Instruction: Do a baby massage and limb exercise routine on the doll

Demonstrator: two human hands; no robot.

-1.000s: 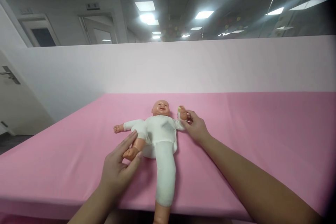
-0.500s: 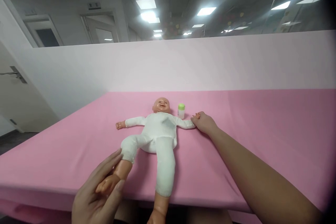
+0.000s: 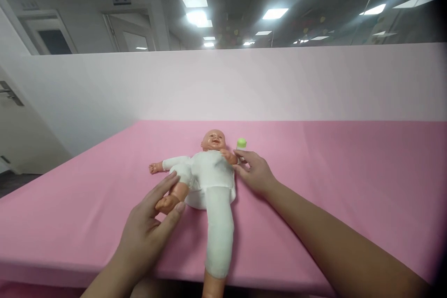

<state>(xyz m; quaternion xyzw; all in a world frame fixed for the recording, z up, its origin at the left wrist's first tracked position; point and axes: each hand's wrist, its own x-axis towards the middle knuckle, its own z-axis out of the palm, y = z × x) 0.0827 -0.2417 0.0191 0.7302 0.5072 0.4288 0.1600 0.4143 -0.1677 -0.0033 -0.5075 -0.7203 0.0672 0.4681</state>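
A baby doll (image 3: 215, 172) with a white cloth body lies face up, its head pointing away from me. My left hand (image 3: 150, 219) is wrapped around its bent leg on the left, near the foot, with that knee raised toward the doll's belly. My right hand (image 3: 256, 172) grips the doll's arm on the right, which is folded so that its small hand rests by the chest. The doll's other arm stretches out to the left, and its other leg lies straight toward me. Behind my right hand stands a small bottle with a green cap (image 3: 241, 142), its lower part partly hidden.
A pink sheet (image 3: 331, 205) covers the table, whose front edge runs close to me. Beyond it rises a white wall (image 3: 279, 84) topped by glass with ceiling lights showing. A door with a handle (image 3: 10, 93) is at the left.
The doll's leg in my left hand has bent up toward its body. My right hand has moved left, folding the doll's arm from outstretched to across its chest.
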